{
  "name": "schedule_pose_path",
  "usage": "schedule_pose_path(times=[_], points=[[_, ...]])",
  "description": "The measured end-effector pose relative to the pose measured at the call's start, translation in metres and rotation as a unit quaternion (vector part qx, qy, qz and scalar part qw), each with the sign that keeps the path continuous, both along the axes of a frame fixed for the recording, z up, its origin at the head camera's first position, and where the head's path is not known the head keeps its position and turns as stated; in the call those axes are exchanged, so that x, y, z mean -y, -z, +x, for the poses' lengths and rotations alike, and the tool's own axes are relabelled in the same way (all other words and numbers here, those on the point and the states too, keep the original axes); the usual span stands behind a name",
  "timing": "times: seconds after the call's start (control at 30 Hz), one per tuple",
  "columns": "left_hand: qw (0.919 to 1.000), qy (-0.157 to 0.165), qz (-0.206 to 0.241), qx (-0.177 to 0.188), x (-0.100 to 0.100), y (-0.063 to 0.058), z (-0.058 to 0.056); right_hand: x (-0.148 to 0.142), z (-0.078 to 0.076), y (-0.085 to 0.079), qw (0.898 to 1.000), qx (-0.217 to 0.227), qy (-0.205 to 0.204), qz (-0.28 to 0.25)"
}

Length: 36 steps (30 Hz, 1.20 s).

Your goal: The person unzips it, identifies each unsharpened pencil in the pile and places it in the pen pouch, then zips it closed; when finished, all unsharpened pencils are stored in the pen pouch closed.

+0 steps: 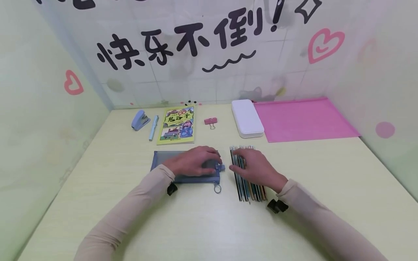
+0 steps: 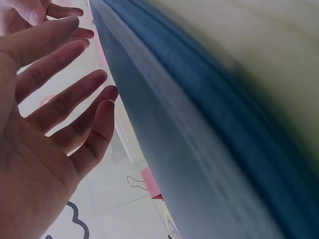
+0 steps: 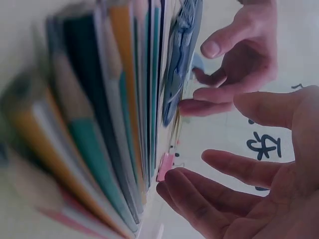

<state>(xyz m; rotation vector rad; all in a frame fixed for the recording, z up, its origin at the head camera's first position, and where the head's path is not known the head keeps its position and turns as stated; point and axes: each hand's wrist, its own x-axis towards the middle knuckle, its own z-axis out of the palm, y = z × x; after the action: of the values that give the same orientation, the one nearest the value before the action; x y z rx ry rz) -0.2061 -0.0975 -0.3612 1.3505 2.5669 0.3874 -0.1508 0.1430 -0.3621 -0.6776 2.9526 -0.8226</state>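
A blue zippered mesh pouch (image 1: 187, 179) lies flat on the table, a ring on its zip pull at the lower right. Over its right part hovers my left hand (image 1: 199, 161), fingers spread and loosely bent; in the left wrist view the hand (image 2: 55, 119) holds nothing. Beside the pouch, several pencils (image 1: 249, 190) lie side by side in a bundle. Just above them is my right hand (image 1: 256, 166), and the right wrist view shows its relaxed fingers (image 3: 239, 164) apart from the pencils (image 3: 119, 99). Whether any fingertip touches them is hard to tell.
Along the back stand a blue stapler (image 1: 140, 120), a light blue pen (image 1: 154, 128), a yellow booklet (image 1: 176, 125), a pink binder clip (image 1: 210, 121), a white case (image 1: 247, 119) and a pink sheet (image 1: 307, 119). Printed panels (image 1: 215, 83) enclose the table's back and sides.
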Motion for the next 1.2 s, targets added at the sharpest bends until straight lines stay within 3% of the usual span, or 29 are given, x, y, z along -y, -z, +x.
schedule_pose_path(times=[0.37, 0.57, 0.8, 1.0, 1.2], points=[[0.9989, 0.042, -0.012, 0.018, -0.006, 0.001, -0.001, 0.01, 0.014, 0.003, 0.998, 0.007, -0.034, -0.05], [0.9976, 0.064, -0.024, -0.007, -0.013, 0.004, -0.003, 0.017, 0.019, 0.004, 0.996, 0.022, -0.059, -0.056], [0.9954, 0.083, -0.025, -0.04, -0.024, 0.003, -0.011, 0.022, 0.021, 0.005, 0.996, 0.03, -0.056, -0.054], [0.9978, 0.061, 0.005, -0.027, -0.016, -0.017, -0.024, 0.029, 0.019, 0.004, 0.995, -0.005, -0.019, -0.098], [0.9978, 0.001, 0.059, 0.03, 0.002, -0.048, -0.044, 0.036, 0.01, 0.001, 0.981, -0.023, 0.032, -0.189]])
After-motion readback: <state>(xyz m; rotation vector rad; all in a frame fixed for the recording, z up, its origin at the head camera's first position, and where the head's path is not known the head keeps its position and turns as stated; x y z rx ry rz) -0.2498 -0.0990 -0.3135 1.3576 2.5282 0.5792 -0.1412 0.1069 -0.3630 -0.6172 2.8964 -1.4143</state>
